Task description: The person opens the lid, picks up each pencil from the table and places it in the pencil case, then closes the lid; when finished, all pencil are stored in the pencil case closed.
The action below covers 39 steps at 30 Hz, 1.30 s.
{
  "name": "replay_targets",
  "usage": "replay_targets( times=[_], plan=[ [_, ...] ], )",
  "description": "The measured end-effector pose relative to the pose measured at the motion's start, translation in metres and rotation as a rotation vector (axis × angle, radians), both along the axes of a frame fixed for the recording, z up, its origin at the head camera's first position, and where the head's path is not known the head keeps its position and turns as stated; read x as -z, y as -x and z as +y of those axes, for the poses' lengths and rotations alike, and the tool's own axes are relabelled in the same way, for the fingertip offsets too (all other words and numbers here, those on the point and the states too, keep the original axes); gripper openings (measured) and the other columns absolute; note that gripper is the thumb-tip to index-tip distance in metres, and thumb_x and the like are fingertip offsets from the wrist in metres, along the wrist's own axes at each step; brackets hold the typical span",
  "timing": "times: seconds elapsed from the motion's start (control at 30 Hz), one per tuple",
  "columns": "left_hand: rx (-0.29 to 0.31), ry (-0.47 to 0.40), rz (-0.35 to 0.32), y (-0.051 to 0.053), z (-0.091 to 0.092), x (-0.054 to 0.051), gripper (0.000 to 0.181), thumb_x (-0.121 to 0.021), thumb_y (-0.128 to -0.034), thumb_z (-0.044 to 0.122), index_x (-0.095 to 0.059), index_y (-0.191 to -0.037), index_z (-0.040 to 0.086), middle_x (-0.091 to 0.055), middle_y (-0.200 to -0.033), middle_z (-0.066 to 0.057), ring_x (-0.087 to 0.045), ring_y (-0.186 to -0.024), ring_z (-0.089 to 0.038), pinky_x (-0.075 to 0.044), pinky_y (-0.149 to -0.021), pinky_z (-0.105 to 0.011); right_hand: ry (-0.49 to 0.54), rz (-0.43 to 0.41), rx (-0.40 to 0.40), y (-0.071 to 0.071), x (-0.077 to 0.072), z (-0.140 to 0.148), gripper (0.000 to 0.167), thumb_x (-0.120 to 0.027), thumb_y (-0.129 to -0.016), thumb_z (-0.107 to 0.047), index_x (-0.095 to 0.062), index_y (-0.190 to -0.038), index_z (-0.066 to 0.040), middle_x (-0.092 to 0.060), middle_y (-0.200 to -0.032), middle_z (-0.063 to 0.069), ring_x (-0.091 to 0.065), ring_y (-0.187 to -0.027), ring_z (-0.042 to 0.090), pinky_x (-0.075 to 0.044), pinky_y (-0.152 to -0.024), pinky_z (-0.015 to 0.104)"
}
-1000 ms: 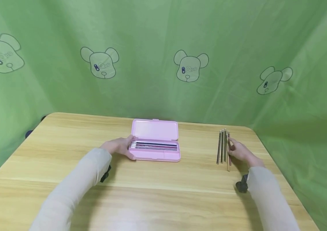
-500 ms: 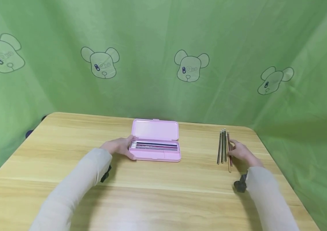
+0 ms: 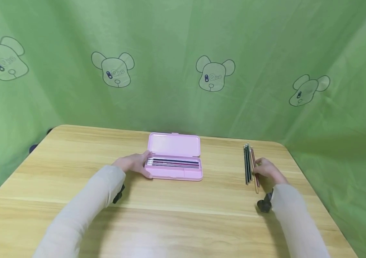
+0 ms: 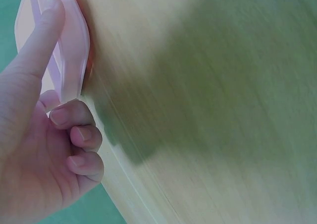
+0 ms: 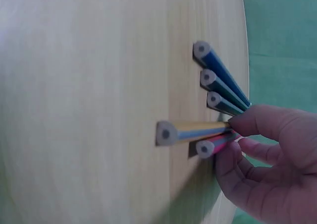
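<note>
An open pink pencil case (image 3: 174,144) lies on the table, with several striped pencils (image 3: 173,163) in its rear compartment. My left hand (image 3: 135,164) grips the left end of this case; in the left wrist view the thumb lies along it and the other fingers are curled. To the right, my right hand (image 3: 268,170) pinches a yellow pencil (image 5: 198,131) and a red pencil (image 5: 219,143) between thumb and fingers. Just left of that pair lie several dark pencils (image 3: 247,165), unsharpened ends facing the right wrist camera. The fingertips behind the pair are partly hidden.
The wooden table (image 3: 170,222) has rounded far corners. A green curtain (image 3: 163,100) with printed bear heads hangs behind it and along both sides. The case's front compartments, one long and one short, hold nothing visible.
My right hand has shifted slightly left. The dark pencils have drawn closer together, and a gap has opened between them and the yellow and red ones. My left hand and the case stay put.
</note>
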<state>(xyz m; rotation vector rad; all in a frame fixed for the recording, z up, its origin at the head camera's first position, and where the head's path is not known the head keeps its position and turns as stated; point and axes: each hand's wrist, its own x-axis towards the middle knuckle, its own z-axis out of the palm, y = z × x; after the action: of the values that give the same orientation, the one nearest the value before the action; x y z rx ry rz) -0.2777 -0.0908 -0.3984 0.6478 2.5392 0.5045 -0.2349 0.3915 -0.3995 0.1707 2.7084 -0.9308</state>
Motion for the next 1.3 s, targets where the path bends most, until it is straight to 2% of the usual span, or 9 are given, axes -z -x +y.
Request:
replay_targets(
  times=[0.1, 0.2, 0.47, 0.53, 0.63, 0.8, 0.9, 1.03, 1.3],
  plan=[
    [0.007, -0.005, 0.004, 0.0, -0.001, 0.0, 0.096, -0.076, -0.0693, 0.042, -0.021, -0.139, 0.005, -0.04, -0.134, -0.029, -0.04, -0.122, -0.041, -0.032, -0.104, -0.047, 0.025, -0.01, 0.022, 0.001, 0.0, -0.002, 0.056, -0.053, -0.079, 0.001, -0.025, -0.12, 0.027, -0.051, -0.098, 0.033, -0.058, -0.083, 0.031, -0.049, -0.082, 0.042],
    [0.013, -0.009, 0.01, 0.0, -0.001, 0.0, 0.097, -0.077, -0.0694, 0.04, -0.02, -0.139, 0.003, -0.04, -0.134, -0.029, -0.04, -0.122, -0.042, -0.032, -0.104, -0.047, 0.052, -0.013, 0.037, 0.0, -0.001, -0.002, 0.055, -0.053, -0.079, 0.003, -0.026, -0.121, 0.024, -0.05, -0.099, 0.032, -0.059, -0.08, 0.025, -0.051, -0.079, 0.038],
    [0.0, -0.012, -0.002, -0.001, 0.001, -0.003, 0.096, -0.077, -0.0699, 0.039, -0.02, -0.14, 0.003, -0.041, -0.132, -0.03, -0.041, -0.122, -0.041, -0.032, -0.104, -0.047, 0.073, 0.042, 0.021, -0.002, -0.005, -0.003, 0.056, -0.053, -0.082, 0.004, -0.025, -0.129, 0.016, -0.042, -0.115, 0.041, -0.058, -0.091, 0.036, -0.047, -0.086, 0.047],
    [-0.002, -0.013, -0.002, -0.001, 0.001, -0.003, 0.096, -0.077, -0.0697, 0.039, -0.021, -0.139, 0.004, -0.041, -0.132, -0.03, -0.041, -0.121, -0.041, -0.033, -0.104, -0.047, 0.063, 0.075, -0.002, -0.001, -0.007, -0.005, 0.055, -0.052, -0.083, 0.004, -0.026, -0.13, 0.015, -0.047, -0.11, 0.039, -0.057, -0.093, 0.037, -0.047, -0.085, 0.046],
    [-0.004, -0.015, -0.001, -0.001, 0.001, -0.003, 0.096, -0.077, -0.0695, 0.039, -0.021, -0.139, 0.004, -0.041, -0.132, -0.029, -0.041, -0.121, -0.041, -0.033, -0.103, -0.047, 0.059, 0.124, -0.038, 0.001, -0.009, -0.009, 0.054, -0.051, -0.082, 0.004, -0.028, -0.13, 0.014, -0.053, -0.096, 0.028, -0.055, -0.085, 0.031, -0.049, -0.076, 0.038],
    [-0.008, -0.003, -0.008, -0.001, 0.001, -0.003, 0.096, -0.076, -0.0701, 0.04, -0.02, -0.139, 0.004, -0.04, -0.134, -0.028, -0.04, -0.122, -0.04, -0.032, -0.104, -0.046, 0.094, 0.162, -0.157, 0.005, -0.013, -0.019, 0.05, -0.05, -0.081, 0.008, -0.032, -0.128, 0.014, -0.048, -0.083, 0.012, -0.048, -0.073, 0.017, -0.045, -0.062, 0.027],
    [-0.012, -0.003, -0.008, -0.002, 0.001, -0.003, 0.095, -0.076, -0.0702, 0.04, -0.021, -0.139, 0.004, -0.041, -0.133, -0.028, -0.041, -0.122, -0.04, -0.032, -0.104, -0.046, 0.104, 0.188, -0.236, 0.007, -0.014, -0.027, 0.048, -0.051, -0.082, 0.009, -0.036, -0.127, 0.012, -0.048, -0.082, 0.012, -0.045, -0.074, 0.016, -0.042, -0.062, 0.026],
    [-0.015, -0.007, -0.01, -0.002, 0.001, -0.003, 0.095, -0.076, -0.0701, 0.039, -0.021, -0.139, 0.005, -0.041, -0.132, -0.029, -0.041, -0.122, -0.041, -0.032, -0.104, -0.047, 0.119, 0.224, -0.293, 0.009, -0.015, -0.037, 0.044, -0.05, -0.083, 0.01, -0.041, -0.125, 0.01, -0.05, -0.084, 0.017, -0.046, -0.075, 0.019, -0.042, -0.064, 0.026],
    [-0.023, 0.001, -0.015, -0.003, 0.0, -0.004, 0.091, -0.076, -0.0702, 0.04, -0.023, -0.138, 0.009, -0.044, -0.13, -0.027, -0.043, -0.12, -0.039, -0.034, -0.103, -0.046, 0.134, 0.239, -0.343, 0.018, -0.013, -0.061, 0.039, -0.05, -0.084, 0.009, -0.047, -0.123, 0.007, -0.052, -0.093, 0.028, -0.053, -0.083, 0.028, -0.047, -0.072, 0.035]
  ],
)
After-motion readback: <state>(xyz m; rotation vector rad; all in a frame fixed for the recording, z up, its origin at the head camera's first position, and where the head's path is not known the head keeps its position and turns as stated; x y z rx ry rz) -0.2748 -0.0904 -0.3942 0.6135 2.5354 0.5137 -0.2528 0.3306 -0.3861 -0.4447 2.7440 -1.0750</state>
